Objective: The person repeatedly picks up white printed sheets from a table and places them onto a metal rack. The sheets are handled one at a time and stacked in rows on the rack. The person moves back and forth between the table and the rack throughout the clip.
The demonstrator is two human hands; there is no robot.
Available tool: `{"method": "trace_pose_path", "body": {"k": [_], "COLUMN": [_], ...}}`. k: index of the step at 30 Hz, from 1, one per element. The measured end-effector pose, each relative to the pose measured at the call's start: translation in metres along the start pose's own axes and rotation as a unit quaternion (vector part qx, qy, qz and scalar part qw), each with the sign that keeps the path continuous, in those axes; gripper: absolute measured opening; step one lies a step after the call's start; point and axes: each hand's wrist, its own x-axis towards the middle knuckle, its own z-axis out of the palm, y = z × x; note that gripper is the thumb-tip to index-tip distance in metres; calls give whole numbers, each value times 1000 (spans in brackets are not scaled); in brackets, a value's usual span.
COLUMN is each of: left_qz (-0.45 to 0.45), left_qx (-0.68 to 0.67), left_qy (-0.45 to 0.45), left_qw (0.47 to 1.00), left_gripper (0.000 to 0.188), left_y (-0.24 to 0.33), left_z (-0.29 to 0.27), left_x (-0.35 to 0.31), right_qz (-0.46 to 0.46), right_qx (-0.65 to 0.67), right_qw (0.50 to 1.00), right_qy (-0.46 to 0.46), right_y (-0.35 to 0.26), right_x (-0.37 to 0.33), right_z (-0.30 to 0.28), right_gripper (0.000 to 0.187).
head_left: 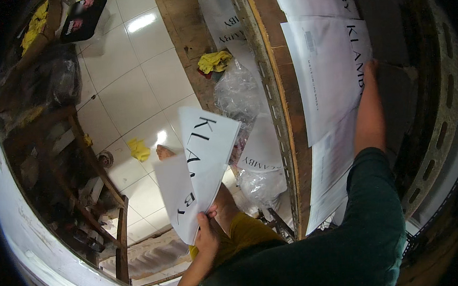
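Observation:
My left hand point(208, 233) is closed on the lower corner of some white sheets point(208, 149) with large black lettering. They fan out into at least two overlapping pieces, held up in front of my legs. On the shelf at the right, my right arm reaches far forward. My right hand point(372, 68) is at the right edge of a stack of similar white printed sheets point(330, 84). Its fingers are too small and partly hidden to make out.
A wooden-edged shelf point(283, 87) with a slotted metal rail stands at the right. Below it lie crumpled clear plastic point(236, 92) and a yellow cloth point(214, 62). A yellow scrap point(138, 149) is on the tiled floor point(157, 79). A cluttered wooden rack point(123, 238) stands left.

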Motion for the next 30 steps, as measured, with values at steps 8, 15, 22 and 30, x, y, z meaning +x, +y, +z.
{"method": "trace_pose_path", "body": {"k": [8,15,22,30], "left_qz": [-134,-186,-188,-149], "left_qx": [-62,-51,-60,-143], "left_qy": [47,52,43,32], "left_qw": [988,980,979,978], "left_gripper": [32,34,37,52], "left_y": [0,-8,-5,8], "left_z": [15,6,1,9], "left_x": [14,22,29,26], "right_qz": [-7,15,-40,-301], "right_qx": [-45,-89,-62,65], "right_qw": [999,996,984,943], "right_qy": [6,29,160,124], "right_y": [9,-12,-35,-89], "right_x": [26,14,-31,-272], "right_z": [-8,-6,-12,-22], "right_gripper": [41,40,44,28]}}
